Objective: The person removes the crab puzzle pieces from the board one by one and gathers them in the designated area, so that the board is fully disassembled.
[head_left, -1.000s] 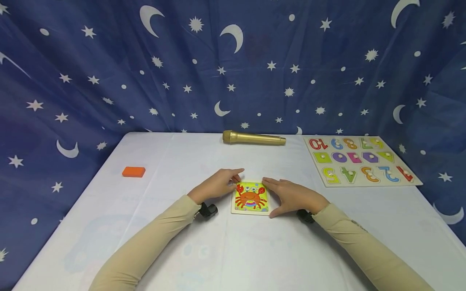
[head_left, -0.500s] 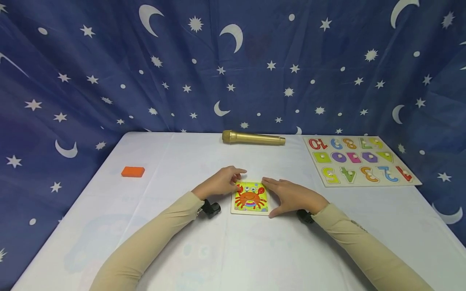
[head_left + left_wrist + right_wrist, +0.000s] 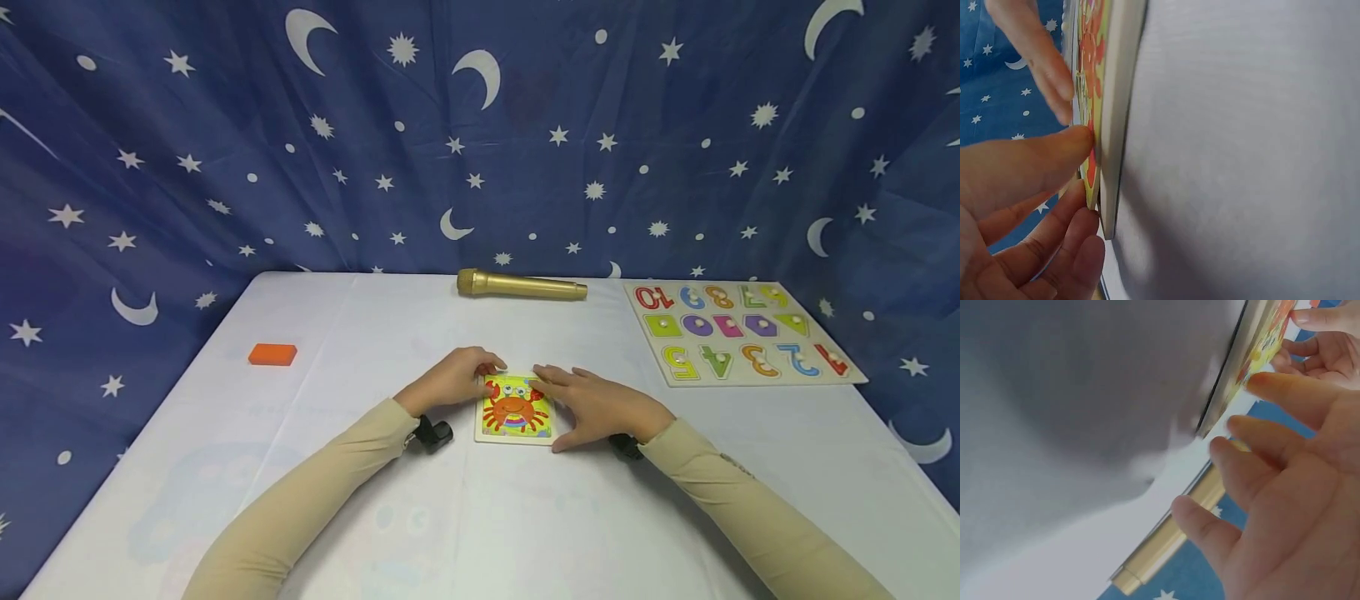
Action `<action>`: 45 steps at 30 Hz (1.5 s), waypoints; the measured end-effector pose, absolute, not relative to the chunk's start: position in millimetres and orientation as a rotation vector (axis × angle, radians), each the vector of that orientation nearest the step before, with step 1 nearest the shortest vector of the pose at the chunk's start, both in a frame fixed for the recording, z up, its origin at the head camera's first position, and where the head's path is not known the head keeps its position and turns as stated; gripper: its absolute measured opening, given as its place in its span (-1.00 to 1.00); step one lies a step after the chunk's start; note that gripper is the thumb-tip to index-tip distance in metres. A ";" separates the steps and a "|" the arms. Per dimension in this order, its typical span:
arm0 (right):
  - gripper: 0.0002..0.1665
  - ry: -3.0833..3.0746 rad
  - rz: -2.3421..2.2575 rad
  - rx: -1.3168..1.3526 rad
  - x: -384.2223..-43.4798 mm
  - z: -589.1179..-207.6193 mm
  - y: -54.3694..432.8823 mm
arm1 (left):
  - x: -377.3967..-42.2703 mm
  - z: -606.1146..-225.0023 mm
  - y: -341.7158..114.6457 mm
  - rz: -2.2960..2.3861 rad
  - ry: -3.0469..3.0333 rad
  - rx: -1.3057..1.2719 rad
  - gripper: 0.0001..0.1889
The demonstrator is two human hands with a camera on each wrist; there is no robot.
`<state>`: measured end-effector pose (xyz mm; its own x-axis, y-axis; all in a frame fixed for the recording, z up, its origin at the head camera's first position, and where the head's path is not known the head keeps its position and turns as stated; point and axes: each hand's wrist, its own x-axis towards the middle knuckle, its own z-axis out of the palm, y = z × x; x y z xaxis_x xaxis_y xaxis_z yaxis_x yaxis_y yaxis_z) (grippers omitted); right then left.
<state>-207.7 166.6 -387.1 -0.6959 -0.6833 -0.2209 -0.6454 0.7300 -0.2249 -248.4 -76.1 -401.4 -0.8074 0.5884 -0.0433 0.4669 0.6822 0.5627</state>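
Note:
A square crab puzzle (image 3: pixel 516 414) lies in its pale wooden tray (image 3: pixel 512 440) at the middle of the table. My left hand (image 3: pixel 452 380) is at its upper left corner. In the left wrist view, the thumb and a finger pinch the corner of a puzzle piece (image 3: pixel 1091 172), whose tip stands slightly off the tray edge. My right hand (image 3: pixel 603 406) is spread along the right side, its index fingertip (image 3: pixel 1260 381) at the puzzle's upper right corner. The other right fingers reach past the tray's edge, fairly straight.
A gold microphone (image 3: pixel 522 287) lies at the table's back edge. The number and shape board (image 3: pixel 738 367) lies at the back right. An orange block (image 3: pixel 273 355) sits at the left. A blue star-patterned curtain (image 3: pixel 525 100) hangs behind the table.
The left index finger, stretched out earlier, has bent down to the puzzle's corner. The right hand has shifted slightly left, its fingers now over the puzzle's upper right corner.

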 end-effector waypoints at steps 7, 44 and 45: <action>-0.02 2.589 -0.191 -1.104 -207.3 -386.4 162.5 | -246.4 -402.9 -75.6 0.801 2.672 0.857 -0.61; -0.06 2.574 -0.208 -1.105 -207.2 -388.9 162.1 | -301.0 -386.1 -176.3 1.080 2.855 0.566 -0.64; -0.06 2.575 -0.207 -1.107 -207.3 -389.0 162.2 | -305.3 -386.7 -184.5 1.076 2.863 0.538 -0.64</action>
<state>-207.3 162.2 -389.0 -0.6437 -0.7262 -0.2414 -0.6782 0.6875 -0.2597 -305.3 -184.5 -386.7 -0.9393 0.3321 0.0866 0.3070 0.6998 0.6450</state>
